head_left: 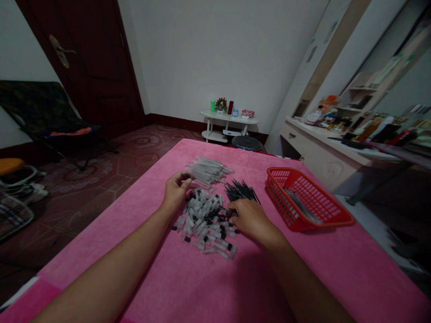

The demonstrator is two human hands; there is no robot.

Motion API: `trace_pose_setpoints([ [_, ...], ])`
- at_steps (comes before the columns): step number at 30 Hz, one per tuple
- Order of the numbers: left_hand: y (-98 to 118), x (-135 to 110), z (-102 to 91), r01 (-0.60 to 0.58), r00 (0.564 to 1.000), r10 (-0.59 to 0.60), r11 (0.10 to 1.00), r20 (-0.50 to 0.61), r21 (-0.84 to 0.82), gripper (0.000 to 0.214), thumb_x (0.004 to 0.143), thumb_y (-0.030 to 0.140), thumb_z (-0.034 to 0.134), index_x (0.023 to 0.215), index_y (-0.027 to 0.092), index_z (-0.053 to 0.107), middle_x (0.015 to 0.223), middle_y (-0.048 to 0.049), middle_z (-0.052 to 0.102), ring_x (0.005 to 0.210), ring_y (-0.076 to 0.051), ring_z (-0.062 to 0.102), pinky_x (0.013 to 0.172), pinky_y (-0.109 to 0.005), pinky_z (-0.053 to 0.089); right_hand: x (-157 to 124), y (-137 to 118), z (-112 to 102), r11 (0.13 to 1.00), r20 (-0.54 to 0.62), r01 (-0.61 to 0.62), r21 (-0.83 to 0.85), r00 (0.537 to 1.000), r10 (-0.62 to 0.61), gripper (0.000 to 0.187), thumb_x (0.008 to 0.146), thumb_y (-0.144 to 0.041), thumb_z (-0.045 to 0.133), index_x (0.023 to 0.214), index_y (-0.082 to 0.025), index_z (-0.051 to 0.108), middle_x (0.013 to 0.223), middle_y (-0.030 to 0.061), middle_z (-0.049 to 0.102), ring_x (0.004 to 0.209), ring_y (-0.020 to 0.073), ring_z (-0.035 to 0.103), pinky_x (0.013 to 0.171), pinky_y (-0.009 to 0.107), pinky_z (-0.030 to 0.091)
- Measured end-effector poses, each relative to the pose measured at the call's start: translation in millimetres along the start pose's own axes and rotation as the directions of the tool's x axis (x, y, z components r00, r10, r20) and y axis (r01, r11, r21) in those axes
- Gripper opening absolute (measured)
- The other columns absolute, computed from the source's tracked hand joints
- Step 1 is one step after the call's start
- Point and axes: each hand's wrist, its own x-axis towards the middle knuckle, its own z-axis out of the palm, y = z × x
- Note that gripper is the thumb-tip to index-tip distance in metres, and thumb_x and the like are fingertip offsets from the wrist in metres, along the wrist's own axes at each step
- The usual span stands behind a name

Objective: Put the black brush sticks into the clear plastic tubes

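Observation:
My left hand (pixel 177 192) is at the near left end of a pile of long translucent tubes (pixel 210 171). Its thumb and fingertips are pinched together, and I cannot make out what is between them. Between my hands lies a heap of small translucent plastic pieces with black caps (pixel 204 217). At the right side of this heap is my right hand (pixel 249 220), palm down with fingers curled in; whatever they grip is hidden. Just beyond that hand lies a bunch of thin black sticks (pixel 241 190).
A red plastic basket (pixel 332 204) at the right holds some slim greyish tubes (pixel 303 207). Pink cloth (pixel 148 264) covers the table. A cluttered dresser (pixel 323 139) stands to the right, a folding chair (pixel 43 112) to the left, and a small white stand (pixel 229 117) by the far wall.

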Motion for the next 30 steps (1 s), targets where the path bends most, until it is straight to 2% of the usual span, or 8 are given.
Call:
trace_pose_setpoints([
  [4, 5.7, -3.7, 0.9, -0.029, 0.998, 0.023, 0.994, 0.059, 0.104, 0.016, 0.072, 0.023, 0.059, 0.084, 0.015, 0.062, 0.083, -0.0041, 0.068, 0.081, -0.018, 0.063, 0.078, -0.030, 0.050, 1.4, -2.5, 5.3, 1.000, -0.035, 0.004, -0.015, 0.999, -0.005, 0.015, 0.070, -0.017, 0.062, 0.080, -0.023, 0.071, 0.080, 0.0049, 0.071, 0.080, 0.0199, 0.064, 0.062, 0.025, 0.036],
  [8, 11.5, -7.7, 1.1, -0.144, 0.975, 0.098, 0.962, 0.199, 0.231, 0.014, 0.074, 0.019, 0.056, 0.085, 0.016, 0.065, 0.085, -0.0035, 0.067, 0.084, -0.018, 0.062, 0.079, -0.031, 0.049, 4.6, 0.1, 7.5, 0.988, -0.140, -0.006, 0.156, 0.990, 0.028, 0.017, 0.071, -0.018, 0.060, 0.083, -0.021, 0.071, 0.080, 0.0058, 0.071, 0.075, 0.0186, 0.064, 0.061, 0.024, 0.038],
  [12, 14.4, -11.5, 1.2, -0.350, 0.901, 0.240, 0.893, 0.361, 0.282, 0.013, 0.080, 0.020, 0.055, 0.088, 0.017, 0.066, 0.087, -0.0047, 0.067, 0.087, -0.018, 0.061, 0.081, -0.031, 0.048, 11.7, 4.5, 12.8, 0.907, -0.324, 0.118, 0.403, 0.946, 0.021, 0.027, 0.077, -0.018, 0.054, 0.098, -0.019, 0.069, 0.085, 0.0058, 0.071, 0.077, 0.0180, 0.064, 0.064, 0.024, 0.042],
  [17, 20.4, -16.5, 2.4, -0.498, 0.817, 0.318, 0.810, 0.482, 0.310, 0.015, 0.083, 0.018, 0.054, 0.092, 0.019, 0.066, 0.090, -0.0059, 0.067, 0.089, -0.019, 0.060, 0.081, -0.031, 0.047, 20.5, 7.9, 21.2, 0.742, -0.438, 0.223, 0.632, 0.893, 0.105, 0.016, 0.077, -0.020, 0.054, 0.084, -0.017, 0.068, 0.079, 0.0041, 0.070, 0.071, 0.0167, 0.064, 0.063, 0.025, 0.046],
  [19, 22.4, -17.5, 3.1, -0.523, 0.798, 0.330, 0.796, 0.504, 0.306, 0.017, 0.083, 0.016, 0.053, 0.094, 0.019, 0.065, 0.092, -0.0059, 0.067, 0.089, -0.018, 0.060, 0.080, -0.031, 0.047, 21.5, 8.3, 21.3, 0.721, -0.470, 0.241, 0.650, 0.873, 0.132, 0.012, 0.075, -0.023, 0.058, 0.080, -0.017, 0.068, 0.076, 0.0034, 0.070, 0.068, 0.0162, 0.063, 0.062, 0.025, 0.045],
  [23, 23.7, -17.9, 4.6, -0.569, 0.762, 0.357, 0.768, 0.540, 0.294, 0.015, 0.084, 0.018, 0.053, 0.094, 0.019, 0.064, 0.092, -0.0061, 0.066, 0.089, -0.018, 0.060, 0.080, -0.031, 0.047, 21.2, 7.2, 19.7, 0.691, -0.482, 0.244, 0.680, 0.860, 0.170, 0.013, 0.072, -0.024, 0.060, 0.079, -0.016, 0.068, 0.074, 0.0033, 0.069, 0.066, 0.0155, 0.062, 0.061, 0.025, 0.046],
  [27, 24.2, -18.6, 5.9, -0.611, 0.724, 0.385, 0.743, 0.572, 0.274, 0.015, 0.086, 0.019, 0.051, 0.095, 0.019, 0.063, 0.091, -0.0058, 0.066, 0.088, -0.017, 0.059, 0.078, -0.031, 0.045, 22.2, 5.0, 22.3, 0.608, -0.433, 0.242, 0.756, 0.882, 0.186, 0.013, 0.069, -0.019, 0.060, 0.079, -0.015, 0.066, 0.075, 0.0039, 0.068, 0.066, 0.0155, 0.063, 0.060, 0.024, 0.047],
  [30, 24.8, -19.6, 6.2, -0.627, 0.707, 0.392, 0.732, 0.590, 0.265, 0.016, 0.086, 0.017, 0.051, 0.096, 0.019, 0.063, 0.091, -0.0058, 0.065, 0.087, -0.017, 0.058, 0.078, -0.031, 0.045, 23.6, 3.6, 25.1, 0.596, -0.427, 0.245, 0.764, 0.886, 0.182, 0.013, 0.068, -0.017, 0.059, 0.079, -0.016, 0.066, 0.074, 0.0033, 0.068, 0.066, 0.0152, 0.063, 0.060, 0.024, 0.048],
])
